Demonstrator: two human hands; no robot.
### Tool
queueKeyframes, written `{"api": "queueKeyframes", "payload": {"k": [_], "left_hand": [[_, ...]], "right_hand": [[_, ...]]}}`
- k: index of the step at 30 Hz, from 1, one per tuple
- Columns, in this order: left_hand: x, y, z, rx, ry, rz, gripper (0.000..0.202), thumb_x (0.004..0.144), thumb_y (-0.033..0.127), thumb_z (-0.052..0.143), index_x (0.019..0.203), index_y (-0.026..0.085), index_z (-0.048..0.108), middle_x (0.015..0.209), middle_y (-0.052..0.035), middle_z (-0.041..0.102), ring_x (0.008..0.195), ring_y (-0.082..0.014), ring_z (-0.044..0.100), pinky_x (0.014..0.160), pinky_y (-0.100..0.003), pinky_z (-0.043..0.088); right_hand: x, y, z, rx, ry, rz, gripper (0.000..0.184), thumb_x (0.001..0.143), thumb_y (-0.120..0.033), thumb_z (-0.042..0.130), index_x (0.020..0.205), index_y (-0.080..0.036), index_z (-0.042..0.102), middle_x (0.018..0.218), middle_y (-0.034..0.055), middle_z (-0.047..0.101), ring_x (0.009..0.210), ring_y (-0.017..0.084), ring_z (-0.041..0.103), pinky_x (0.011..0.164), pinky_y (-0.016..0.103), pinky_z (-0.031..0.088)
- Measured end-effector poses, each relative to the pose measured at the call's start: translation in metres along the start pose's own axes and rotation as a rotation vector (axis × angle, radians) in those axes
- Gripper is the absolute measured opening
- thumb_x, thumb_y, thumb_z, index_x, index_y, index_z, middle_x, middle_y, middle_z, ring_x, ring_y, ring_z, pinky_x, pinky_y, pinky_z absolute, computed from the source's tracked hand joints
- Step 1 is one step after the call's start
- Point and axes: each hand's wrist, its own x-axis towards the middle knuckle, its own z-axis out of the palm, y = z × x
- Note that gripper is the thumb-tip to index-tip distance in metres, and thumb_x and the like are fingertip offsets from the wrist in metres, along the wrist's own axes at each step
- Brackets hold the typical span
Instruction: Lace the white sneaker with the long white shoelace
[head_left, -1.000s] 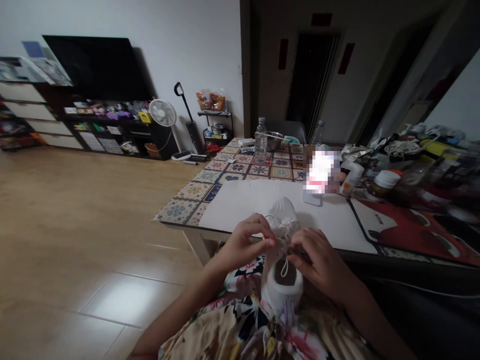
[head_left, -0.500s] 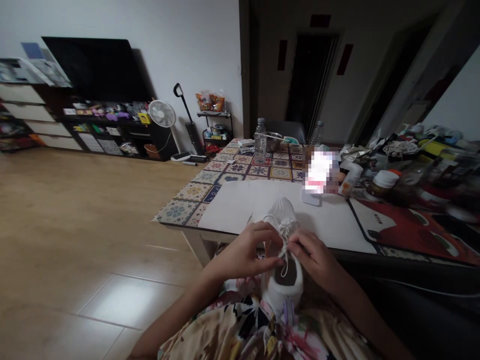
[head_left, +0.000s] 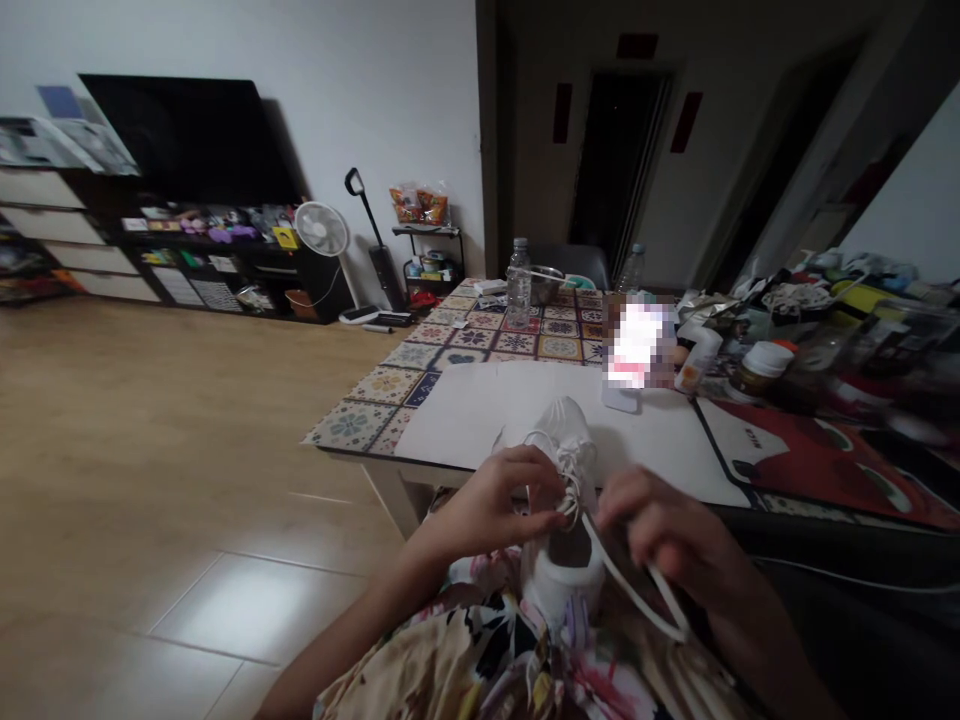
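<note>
White sneaker (head_left: 562,575) sits on your floral lap (head_left: 480,650), toe toward the table. Your left hand (head_left: 484,505) pinches the laces (head_left: 574,480) with curled fingers (head_left: 532,520); your right hand (head_left: 667,530) closes on a long white lace loop (head_left: 634,577) running rightward.

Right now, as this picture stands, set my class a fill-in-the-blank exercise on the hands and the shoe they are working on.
The left hand pinches the top of a sneaker that is ____ in colour. The hand at the end of the long lace loop is the person's ____. Below the sneaker lies a garment with a ____ print.

Missing words: white; right; floral.
</note>
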Motion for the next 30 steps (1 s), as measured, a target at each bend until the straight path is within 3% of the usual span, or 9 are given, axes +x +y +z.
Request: {"api": "queueKeyframes", "payload": {"k": [4, 7, 11, 14, 18, 21, 26, 30], "left_hand": [[0.000, -0.003, 0.004, -0.071, 0.001, -0.037, 0.018, 0.079, 0.029, 0.071, 0.088, 0.013, 0.068, 0.090, -0.0089, 0.065, 0.078, -0.0163, 0.060, 0.072, -0.027, 0.048], [0.002, -0.007, 0.007, -0.138, -0.013, -0.073, 0.018, 0.078, 0.028, 0.070, 0.087, 0.013, 0.065, 0.090, -0.0072, 0.063, 0.078, -0.0156, 0.057, 0.072, -0.026, 0.046], [0.004, -0.012, 0.011, -0.221, -0.058, -0.072, 0.018, 0.079, 0.029, 0.068, 0.075, 0.014, 0.059, 0.087, -0.0046, 0.060, 0.079, -0.0153, 0.055, 0.072, -0.025, 0.044], [0.004, -0.015, 0.013, -0.294, -0.046, -0.059, 0.028, 0.080, 0.029, 0.068, 0.064, 0.015, 0.050, 0.086, -0.0040, 0.058, 0.082, -0.0156, 0.054, 0.076, -0.026, 0.043], [0.003, -0.020, 0.015, -0.409, -0.008, -0.124, 0.024, 0.081, 0.037, 0.071, 0.083, 0.015, 0.060, 0.085, -0.0029, 0.058, 0.079, -0.0149, 0.054, 0.073, -0.026, 0.042], [0.004, -0.023, 0.015, -0.471, 0.005, -0.105, 0.029, 0.081, 0.042, 0.071, 0.081, 0.014, 0.065, 0.086, -0.0042, 0.059, 0.083, -0.0163, 0.056, 0.078, -0.028, 0.042], [0.003, -0.024, 0.013, -0.710, 0.015, -0.106, 0.037, 0.073, 0.048, 0.078, 0.067, 0.014, 0.066, 0.079, -0.0031, 0.056, 0.077, -0.0153, 0.053, 0.074, -0.027, 0.040], [0.000, -0.024, 0.013, -0.968, 0.080, -0.076, 0.045, 0.067, 0.050, 0.081, 0.057, 0.013, 0.058, 0.071, -0.0012, 0.050, 0.069, -0.0135, 0.048, 0.066, -0.026, 0.037]], "right_hand": [[0.023, 0.019, 0.009, -0.085, -0.003, 0.070, 0.012, 0.097, -0.030, 0.050, 0.096, -0.024, 0.059, 0.099, 0.0061, 0.066, 0.097, 0.022, 0.060, 0.087, 0.038, 0.048], [0.027, 0.022, 0.017, -0.005, -0.147, 0.077, 0.014, 0.094, -0.018, 0.050, 0.103, -0.023, 0.059, 0.103, 0.0064, 0.064, 0.100, 0.021, 0.059, 0.087, 0.035, 0.050], [0.026, 0.018, 0.022, 0.066, -0.158, 0.057, 0.016, 0.087, -0.009, 0.049, 0.092, -0.022, 0.056, 0.100, 0.0051, 0.060, 0.096, 0.020, 0.057, 0.085, 0.035, 0.048], [0.026, 0.018, 0.024, 0.068, -0.137, 0.095, 0.012, 0.083, -0.010, 0.054, 0.086, -0.022, 0.052, 0.097, 0.0043, 0.057, 0.092, 0.020, 0.055, 0.081, 0.034, 0.047], [0.027, 0.022, 0.027, 0.129, -0.114, 0.099, 0.011, 0.089, -0.014, 0.052, 0.094, -0.023, 0.057, 0.100, 0.0042, 0.057, 0.097, 0.019, 0.055, 0.086, 0.034, 0.046], [0.027, 0.023, 0.027, 0.210, -0.132, 0.120, 0.006, 0.094, -0.024, 0.053, 0.092, -0.023, 0.058, 0.102, 0.0044, 0.055, 0.099, 0.019, 0.055, 0.088, 0.033, 0.045], [0.022, 0.027, 0.024, 0.468, -0.111, 0.209, 0.030, 0.093, -0.048, 0.055, 0.080, -0.022, 0.055, 0.095, 0.0041, 0.052, 0.092, 0.020, 0.054, 0.083, 0.033, 0.045], [0.016, 0.034, 0.018, 0.717, 0.010, 0.252, 0.035, 0.086, -0.051, 0.064, 0.070, -0.021, 0.056, 0.089, 0.0035, 0.050, 0.086, 0.020, 0.051, 0.081, 0.034, 0.043]]}}
